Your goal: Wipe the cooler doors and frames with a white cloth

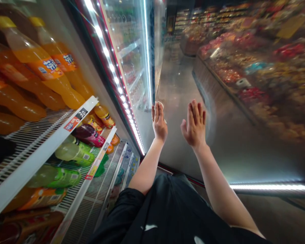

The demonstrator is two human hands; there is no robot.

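My left hand point(159, 122) presses a small white cloth point(162, 104) against the glass door point(176, 157); only the cloth's edges show past the fingers. To its right my right hand point(194, 124) lies flat, fingers stretched and thumb out, with nothing in it. It appears to rest on the same glass, where a faint curved smear point(211, 123) runs beside it. Both forearms reach forward from my black shirt point(167, 210). A strip of bright lights point(119, 88) edges the cooler left of my hands.
On the left, the open cooler has wire shelves point(40, 123) of orange soda bottles point(48, 67) and, lower down, green-labelled bottles point(77, 154). Through the glass a display bin point(218, 79) heaped with packaged goods is visible. A lit strip point(269, 187) crosses the lower right.
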